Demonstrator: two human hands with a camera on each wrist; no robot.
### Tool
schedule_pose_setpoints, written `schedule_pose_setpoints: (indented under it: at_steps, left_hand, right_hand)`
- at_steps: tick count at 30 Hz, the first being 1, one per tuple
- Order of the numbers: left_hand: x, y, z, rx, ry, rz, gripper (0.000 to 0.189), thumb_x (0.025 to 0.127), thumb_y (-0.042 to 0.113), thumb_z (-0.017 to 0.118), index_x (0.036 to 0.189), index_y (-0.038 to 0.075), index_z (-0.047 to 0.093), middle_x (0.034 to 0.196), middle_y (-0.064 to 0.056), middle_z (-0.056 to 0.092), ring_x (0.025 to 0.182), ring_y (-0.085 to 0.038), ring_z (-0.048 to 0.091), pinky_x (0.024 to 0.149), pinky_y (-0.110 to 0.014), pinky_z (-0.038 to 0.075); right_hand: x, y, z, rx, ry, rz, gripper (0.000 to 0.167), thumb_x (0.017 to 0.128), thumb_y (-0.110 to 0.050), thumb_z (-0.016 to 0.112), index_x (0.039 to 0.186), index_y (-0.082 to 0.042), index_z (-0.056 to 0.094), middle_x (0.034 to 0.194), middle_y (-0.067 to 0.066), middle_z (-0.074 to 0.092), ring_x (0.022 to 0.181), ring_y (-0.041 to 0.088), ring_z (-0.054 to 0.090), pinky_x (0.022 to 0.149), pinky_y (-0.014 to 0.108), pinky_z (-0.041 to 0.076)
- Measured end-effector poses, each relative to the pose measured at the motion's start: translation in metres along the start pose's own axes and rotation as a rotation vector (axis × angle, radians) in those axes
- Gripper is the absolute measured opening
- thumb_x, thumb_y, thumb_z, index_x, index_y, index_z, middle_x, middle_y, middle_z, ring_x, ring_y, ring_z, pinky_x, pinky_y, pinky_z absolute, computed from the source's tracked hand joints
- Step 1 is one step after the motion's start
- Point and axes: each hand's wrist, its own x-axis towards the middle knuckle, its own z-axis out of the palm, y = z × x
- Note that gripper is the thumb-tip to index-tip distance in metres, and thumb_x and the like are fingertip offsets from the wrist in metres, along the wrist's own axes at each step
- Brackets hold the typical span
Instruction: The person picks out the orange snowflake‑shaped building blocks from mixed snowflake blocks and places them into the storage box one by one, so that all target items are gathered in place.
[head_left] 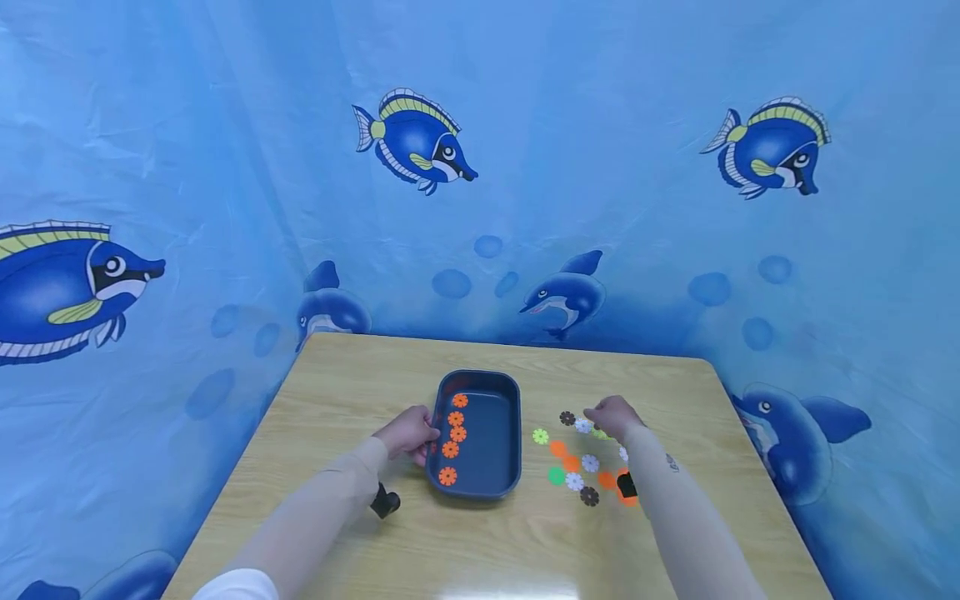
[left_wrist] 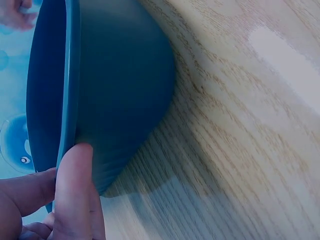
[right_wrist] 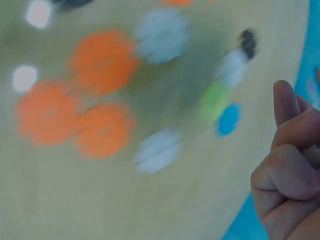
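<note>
My left hand (head_left: pixel 409 433) grips the left rim of a dark blue rectangular tray (head_left: pixel 512 433), its thumb (left_wrist: pixel 75 185) lying along the outer wall. Inside, several orange flower-shaped discs (head_left: pixel 450 450) form a column down the tray's left side. My right hand (head_left: pixel 617 417), fingers curled and fingertips pinched, hovers over loose discs right of the tray. In the right wrist view, a sliver of an orange disc (right_wrist: pixel 318 76) shows by its fingertips at the frame edge; the rest is hidden. Beneath that hand lie a brown disc (head_left: pixel 567 418) and a white disc (head_left: pixel 583 426).
More flower discs are scattered on the wooden table (head_left: pixel 360 367): orange (head_left: pixel 572 463), light green (head_left: pixel 541 436), green (head_left: pixel 556 476), dark brown (head_left: pixel 589 497) and a blue one (right_wrist: pixel 228 120). A blue curtain (head_left: pixel 525 167) printed with fish and dolphins surrounds the table's far side.
</note>
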Motion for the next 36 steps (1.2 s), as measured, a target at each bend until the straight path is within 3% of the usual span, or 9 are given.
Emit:
schedule_pose_setpoints:
  at_steps: [5,9,13,20,26,28,32,35,36]
  left_hand:
    - [0.0,0.0,0.0,0.004,0.001,0.01,0.016,0.101,0.005,0.058,0.091,0.006,0.045,0.08,-0.015,0.063,0.047,-0.013,0.053,0.046,-0.028,0.06]
    - [-0.001,-0.001,-0.001,-0.006,0.0,0.007,0.016,0.101,0.004,0.058,0.091,0.006,0.046,0.08,-0.015,0.063,0.048,-0.014,0.054,0.048,-0.029,0.061]
    - [-0.001,-0.003,0.0,-0.004,0.001,0.001,0.017,0.101,0.004,0.058,0.09,0.006,0.045,0.079,-0.014,0.062,0.048,-0.014,0.054,0.047,-0.029,0.061]
    - [0.001,-0.003,0.0,0.001,0.005,0.009,0.017,0.102,0.005,0.058,0.09,0.007,0.045,0.078,-0.011,0.06,0.048,-0.014,0.054,0.047,-0.029,0.061]
    - [0.0,-0.003,0.002,0.01,0.012,0.01,0.02,0.102,0.005,0.057,0.088,0.008,0.043,0.076,-0.008,0.058,0.048,-0.013,0.053,0.046,-0.027,0.06]
    - [0.0,-0.003,0.002,0.008,0.013,0.009,0.021,0.102,0.005,0.058,0.087,0.009,0.043,0.076,-0.009,0.058,0.048,-0.012,0.052,0.046,-0.027,0.059]
    - [-0.001,-0.003,0.002,0.006,0.008,0.009,0.021,0.102,0.005,0.058,0.087,0.009,0.044,0.078,-0.011,0.06,0.048,-0.013,0.054,0.047,-0.027,0.06]
    - [-0.001,-0.001,0.0,0.0,0.005,0.009,0.022,0.102,0.006,0.058,0.086,0.009,0.043,0.076,-0.01,0.06,0.049,-0.013,0.054,0.048,-0.028,0.06]
    - [-0.002,-0.001,0.0,-0.001,0.005,0.009,0.022,0.102,0.006,0.058,0.086,0.009,0.043,0.075,-0.01,0.06,0.049,-0.013,0.053,0.048,-0.027,0.06]
  right_hand:
    - [-0.021,0.037,-0.001,-0.068,0.045,0.09,0.032,0.099,-0.024,0.06,0.076,-0.001,0.061,0.074,0.01,0.064,0.062,0.016,0.047,0.06,0.029,0.045]
    - [-0.028,0.052,0.007,-0.122,0.072,0.245,0.037,0.093,-0.03,0.07,0.098,0.006,0.068,0.086,0.015,0.067,0.075,0.025,0.057,0.066,0.035,0.052]
    - [-0.032,0.058,0.021,-0.093,0.104,0.37,0.052,0.083,-0.032,0.082,0.117,0.005,0.066,0.103,0.022,0.068,0.088,0.033,0.058,0.071,0.041,0.054]
    - [-0.048,0.045,0.03,-0.103,0.129,0.376,0.047,0.086,-0.023,0.08,0.119,0.006,0.064,0.096,0.018,0.062,0.084,0.03,0.054,0.066,0.035,0.048]
    - [-0.053,0.038,0.031,0.09,0.131,0.44,0.05,0.09,-0.018,0.076,0.131,0.004,0.058,0.11,0.02,0.061,0.094,0.032,0.054,0.069,0.031,0.051]
    - [-0.048,0.043,0.028,0.076,0.115,0.424,0.042,0.092,-0.016,0.072,0.127,0.005,0.061,0.11,0.02,0.062,0.094,0.031,0.055,0.071,0.031,0.052]
    - [-0.036,0.049,0.016,-0.044,0.049,0.303,0.03,0.098,-0.015,0.062,0.114,0.009,0.064,0.104,0.02,0.067,0.092,0.029,0.06,0.078,0.037,0.057]
    - [-0.03,0.033,0.007,-0.072,0.034,0.192,0.027,0.099,-0.015,0.059,0.102,0.012,0.062,0.089,0.019,0.062,0.082,0.028,0.058,0.077,0.041,0.057]
    - [-0.03,0.023,0.006,-0.064,0.035,0.15,0.03,0.1,-0.016,0.058,0.104,0.014,0.06,0.093,0.021,0.062,0.086,0.032,0.06,0.08,0.044,0.058]
